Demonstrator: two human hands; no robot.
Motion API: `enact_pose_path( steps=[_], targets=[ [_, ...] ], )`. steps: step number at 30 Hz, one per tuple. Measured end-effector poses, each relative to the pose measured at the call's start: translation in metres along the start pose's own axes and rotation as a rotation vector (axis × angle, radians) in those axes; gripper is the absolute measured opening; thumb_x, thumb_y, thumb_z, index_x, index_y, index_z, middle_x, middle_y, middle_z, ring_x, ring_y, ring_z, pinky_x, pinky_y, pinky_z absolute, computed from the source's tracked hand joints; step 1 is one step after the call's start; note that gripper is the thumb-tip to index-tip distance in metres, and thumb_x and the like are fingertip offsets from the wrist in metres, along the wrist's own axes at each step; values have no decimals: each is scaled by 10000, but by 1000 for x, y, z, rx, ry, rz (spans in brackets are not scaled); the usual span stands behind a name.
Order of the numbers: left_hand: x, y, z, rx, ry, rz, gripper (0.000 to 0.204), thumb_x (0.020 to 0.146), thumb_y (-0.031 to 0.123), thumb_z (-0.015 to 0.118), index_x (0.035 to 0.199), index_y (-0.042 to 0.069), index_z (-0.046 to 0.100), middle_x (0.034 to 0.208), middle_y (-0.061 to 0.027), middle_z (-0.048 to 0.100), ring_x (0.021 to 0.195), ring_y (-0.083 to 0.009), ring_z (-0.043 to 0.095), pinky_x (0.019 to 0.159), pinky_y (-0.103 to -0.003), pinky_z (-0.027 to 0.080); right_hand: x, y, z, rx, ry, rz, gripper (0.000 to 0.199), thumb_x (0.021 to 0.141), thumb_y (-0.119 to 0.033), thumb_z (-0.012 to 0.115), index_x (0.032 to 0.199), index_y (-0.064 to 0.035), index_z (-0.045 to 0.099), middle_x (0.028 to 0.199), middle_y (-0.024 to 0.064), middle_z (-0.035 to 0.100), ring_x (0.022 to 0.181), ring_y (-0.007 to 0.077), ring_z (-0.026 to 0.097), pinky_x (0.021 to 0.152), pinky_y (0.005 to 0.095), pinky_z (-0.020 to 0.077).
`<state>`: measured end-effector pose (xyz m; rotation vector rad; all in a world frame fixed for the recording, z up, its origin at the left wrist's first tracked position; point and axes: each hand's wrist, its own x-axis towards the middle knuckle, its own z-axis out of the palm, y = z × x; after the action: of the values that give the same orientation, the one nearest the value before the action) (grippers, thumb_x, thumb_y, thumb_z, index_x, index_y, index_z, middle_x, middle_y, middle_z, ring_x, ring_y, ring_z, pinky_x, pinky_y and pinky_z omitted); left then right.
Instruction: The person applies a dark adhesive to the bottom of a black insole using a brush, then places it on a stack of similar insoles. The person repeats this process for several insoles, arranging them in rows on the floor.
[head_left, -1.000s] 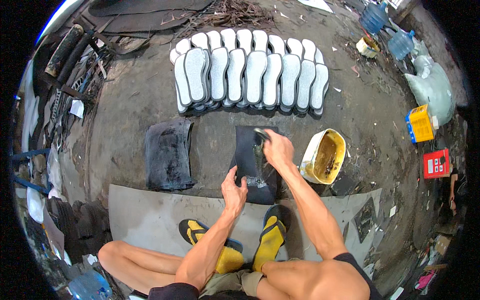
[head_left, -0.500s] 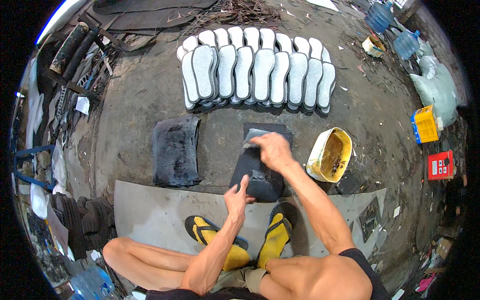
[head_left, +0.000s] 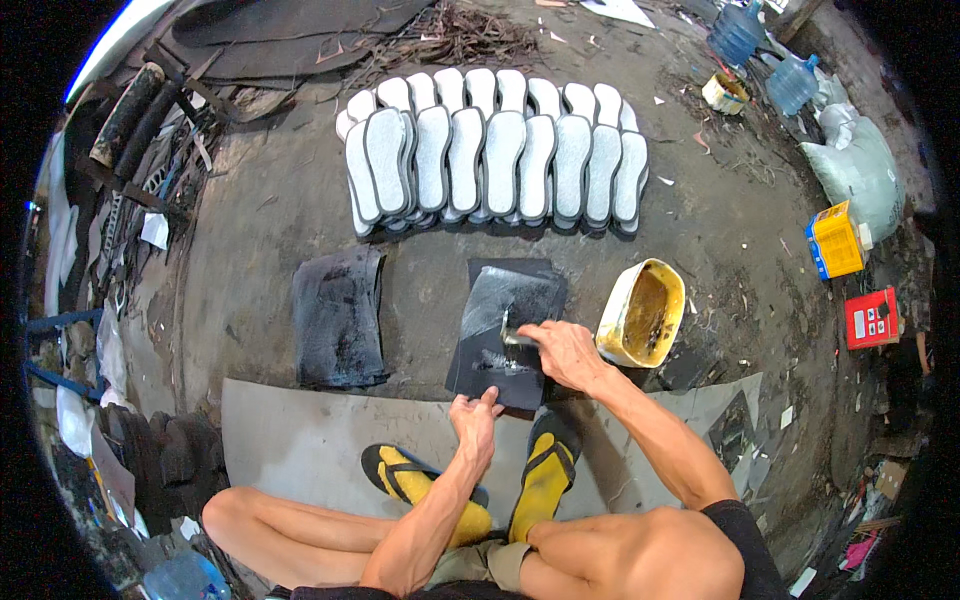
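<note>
A black sheet lies on a darker stack of sheets on the ground before me, its far half coated with a wet, whitish film. My right hand grips a small spreader, smeared by motion, against the sheet's middle. A pale wet patch shows nearer to me on the same sheet. At the sheet's near edge, my left hand pinches its border between thumb and fingers. Right of the sheet stands a cream tub with brownish-yellow stuff inside. Another stack of black sheets lies to the left.
Beyond the sheets, rows of white-topped insoles are piled on the ground. A grey mat lies under my feet in black flip-flops. At right are a yellow box, a red box and a pale sack. Scraps line the left.
My right hand has drawn the spreader nearer to me over the sheet, and the whitish film covers more of it. My left hand has closed on the near edge. The view has shifted slightly.
</note>
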<state>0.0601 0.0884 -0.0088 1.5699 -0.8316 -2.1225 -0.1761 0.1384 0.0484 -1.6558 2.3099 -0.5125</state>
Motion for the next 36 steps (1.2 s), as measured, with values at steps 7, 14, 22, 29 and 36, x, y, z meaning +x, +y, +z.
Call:
enact_pose_path(
  steps=[7, 14, 22, 29, 36],
  targets=[
    [17, 9, 30, 63, 36, 226, 246, 987, 88, 819, 1120, -16, 640, 832, -24, 646, 691, -115, 620, 656, -320, 625, 100, 43, -6, 26, 39, 109, 347, 921, -72, 642, 1225, -160, 785, 1033, 207, 801, 995, 436, 762, 888, 557, 601],
    [13, 7, 36, 58, 72, 246, 280, 999, 134, 820, 1151, -7, 631, 842, -20, 648, 695, -117, 637, 638, -308, 622, 92, 44, -15, 40, -16, 92, 409, 920, -79, 632, 1295, -171, 768, 1073, 212, 795, 1042, 432, 752, 929, 556, 588],
    [18, 27, 36, 542, 36, 313, 333, 994, 214, 843, 1117, -38, 663, 746, -74, 675, 607, -136, 628, 597, -337, 591, 77, 54, 3, -54, -1, 3, 385, 890, -59, 638, 1214, -196, 795, 980, 191, 782, 962, 405, 760, 848, 537, 607],
    [25, 26, 3, 366, -7, 401, 514, 1112, 246, 689, 1499, -49, 524, 810, -79, 697, 637, -111, 626, 582, -284, 506, -70, -28, 8, 71, -173, -29, 489, 814, 10, 648, 1252, -156, 790, 1044, 161, 786, 936, 388, 724, 888, 508, 599],
    [42, 18, -1, 390, -35, 416, 430, 1052, 167, 757, 1381, -98, 674, 809, -86, 701, 571, -141, 669, 517, -294, 524, 32, -7, -14, 144, 34, 309, 365, 913, -66, 646, 1257, -93, 767, 1084, 265, 779, 978, 463, 755, 891, 590, 589]
  ],
)
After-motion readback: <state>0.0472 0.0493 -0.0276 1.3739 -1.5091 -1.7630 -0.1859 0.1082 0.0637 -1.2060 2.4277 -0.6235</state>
